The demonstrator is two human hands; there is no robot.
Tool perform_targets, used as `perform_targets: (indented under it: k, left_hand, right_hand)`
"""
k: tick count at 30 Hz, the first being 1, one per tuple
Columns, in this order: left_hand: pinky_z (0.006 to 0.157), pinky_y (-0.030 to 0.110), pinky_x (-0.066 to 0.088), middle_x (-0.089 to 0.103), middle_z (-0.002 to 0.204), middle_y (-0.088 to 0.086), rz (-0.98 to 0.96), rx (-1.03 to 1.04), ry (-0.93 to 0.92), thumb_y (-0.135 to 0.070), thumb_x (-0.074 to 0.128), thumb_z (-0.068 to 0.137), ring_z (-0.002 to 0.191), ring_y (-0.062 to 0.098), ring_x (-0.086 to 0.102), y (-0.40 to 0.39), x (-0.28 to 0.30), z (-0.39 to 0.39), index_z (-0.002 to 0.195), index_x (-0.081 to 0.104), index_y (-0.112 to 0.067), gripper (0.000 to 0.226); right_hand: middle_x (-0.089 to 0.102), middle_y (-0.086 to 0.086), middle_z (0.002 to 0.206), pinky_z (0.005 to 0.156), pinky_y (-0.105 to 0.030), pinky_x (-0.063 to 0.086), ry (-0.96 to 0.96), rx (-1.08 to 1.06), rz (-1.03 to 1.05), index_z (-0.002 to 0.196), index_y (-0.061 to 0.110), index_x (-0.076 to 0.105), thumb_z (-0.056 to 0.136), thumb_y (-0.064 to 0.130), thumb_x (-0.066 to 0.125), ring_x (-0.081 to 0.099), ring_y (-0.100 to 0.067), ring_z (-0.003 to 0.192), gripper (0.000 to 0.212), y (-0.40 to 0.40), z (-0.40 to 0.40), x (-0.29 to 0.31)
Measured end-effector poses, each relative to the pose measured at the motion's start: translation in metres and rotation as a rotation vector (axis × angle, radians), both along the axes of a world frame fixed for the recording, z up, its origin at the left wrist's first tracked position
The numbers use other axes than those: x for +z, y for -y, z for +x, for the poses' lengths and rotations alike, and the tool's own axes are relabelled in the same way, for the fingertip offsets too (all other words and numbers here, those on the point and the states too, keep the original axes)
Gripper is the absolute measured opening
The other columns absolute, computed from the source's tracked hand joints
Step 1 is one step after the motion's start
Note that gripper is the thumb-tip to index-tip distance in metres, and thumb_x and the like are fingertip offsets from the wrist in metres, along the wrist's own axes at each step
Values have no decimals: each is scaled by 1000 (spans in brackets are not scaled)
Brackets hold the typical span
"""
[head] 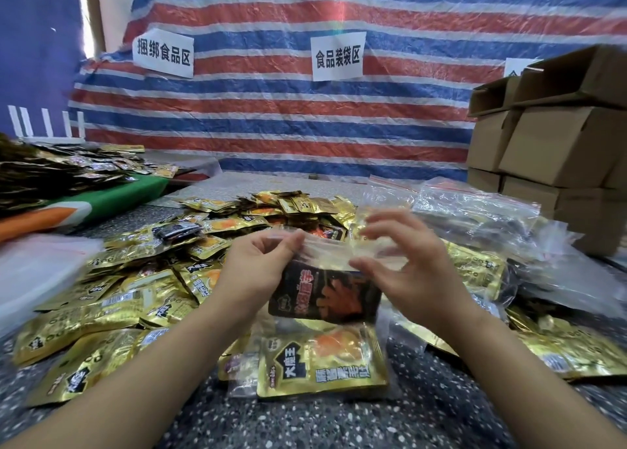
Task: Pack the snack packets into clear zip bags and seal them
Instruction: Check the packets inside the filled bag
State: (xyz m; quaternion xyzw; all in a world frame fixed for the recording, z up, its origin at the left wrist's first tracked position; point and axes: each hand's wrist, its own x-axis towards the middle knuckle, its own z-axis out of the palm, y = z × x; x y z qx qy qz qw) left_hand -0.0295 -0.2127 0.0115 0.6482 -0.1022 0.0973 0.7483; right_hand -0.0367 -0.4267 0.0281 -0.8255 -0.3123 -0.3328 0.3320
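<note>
- A person's left hand [261, 265] and right hand [403, 262] hold a clear zip bag [325, 248] up between them, above a speckled table [339, 425]; the left thumb and forefinger pinch the bag's top strip at its left end; the right thumb and fingers appear to pinch the same strip further right, the remaining fingers fanned loosely.
- Inside the bag, hanging just below both hands, sits a black snack packet [325, 292]; motion blur hides whether the strip is already closed along any part.
- The step in hand looks like sealing; done well, the left pinch would anchor the corner while the right slides outward along the strip, pressing both tracks together; the packet's upper edge lies close under the strip and should be shaken down clear of it first.
- A gold snack packet [322, 363] lies flat on the table directly beneath the hands, nearer the body; a heap of gold packets [142, 279] spreads to the left of the left hand and beyond both hands.
- Spare zip bags [475, 211] lie crumpled beyond the right hand; cardboard boxes [549, 149] stand stacked further right.
</note>
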Motion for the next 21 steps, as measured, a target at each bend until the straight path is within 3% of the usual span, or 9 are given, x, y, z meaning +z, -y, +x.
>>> perform_targets:
  k: [1, 3, 5, 7, 9, 11, 14, 17, 21]
  left_hand:
    - [55, 30, 58, 75, 81, 14, -48, 8, -10, -38, 67, 77, 71, 25, 74, -1, 2, 0, 83, 75, -11, 29]
    - [53, 30, 58, 75, 78, 15, -119, 25, -24, -39, 67, 75, 67, 25, 74, -2, 4, 0, 84, 73, -10, 31]
    - [51, 29, 57, 75, 76, 17, -175, 31, -35, -37, 67, 74, 63, 24, 73, -3, 6, 1, 81, 73, -11, 28]
    - [52, 32, 57, 74, 78, 18, -189, 36, -52, -38, 67, 74, 65, 26, 73, -3, 6, 2, 81, 73, -11, 29]
    - [59, 36, 59, 75, 81, 17, -143, 35, -69, -43, 65, 75, 70, 28, 73, -4, 6, 4, 88, 71, -8, 38]
    - [60, 34, 60, 76, 86, 14, -110, -31, -105, -47, 62, 76, 77, 25, 75, -4, 7, 6, 96, 66, -5, 47]
    - [59, 29, 58, 77, 89, 11, 38, -166, -232, -52, 62, 72, 75, 22, 75, -3, 7, 1, 106, 63, -3, 60]
    - [60, 30, 58, 76, 86, 12, 113, -232, -233, -39, 69, 72, 74, 22, 73, -1, 3, -2, 102, 69, -3, 47]
    - [61, 28, 58, 75, 77, 7, -17, -214, -81, -34, 69, 74, 65, 16, 70, -2, 13, -7, 75, 79, -17, 19]
  right_hand:
    - [58, 8, 118, 81, -22, 55, -46, -27, 101, 113, 26, 61, 77, 31, 78, 59, -6, 104, 40, 1, 0, 1]
    - [57, 15, 118, 72, -16, 54, -333, -47, 258, 119, 37, 50, 72, 40, 80, 61, 0, 103, 55, -1, -1, 2]
    - [68, 6, 111, 71, -20, 53, -670, 15, 372, 117, 29, 58, 70, 45, 76, 67, -8, 98, 53, -3, 2, -2]
    - [76, -4, 97, 69, -24, 54, -812, 101, 429, 103, 14, 71, 78, 36, 73, 71, -18, 90, 34, -5, 5, -7]
    - [76, -9, 87, 67, -27, 57, -805, 135, 511, 85, 9, 77, 89, 21, 68, 71, -22, 81, 15, -7, 6, -10]
    - [75, -6, 78, 66, -32, 58, -782, 132, 623, 72, 13, 78, 90, 14, 66, 69, -22, 76, 22, -8, 7, -7]
    - [71, -4, 71, 61, -35, 57, -793, 121, 776, 74, 12, 74, 91, 15, 64, 66, -21, 72, 20, -7, 5, -1]
    - [71, -9, 76, 62, -38, 59, -814, 142, 878, 83, 6, 70, 92, 14, 62, 68, -24, 72, 14, -6, 1, 6]
    - [72, -11, 78, 58, -32, 57, -746, 299, 909, 84, 6, 71, 79, 19, 66, 71, -23, 72, 15, -3, -8, 21]
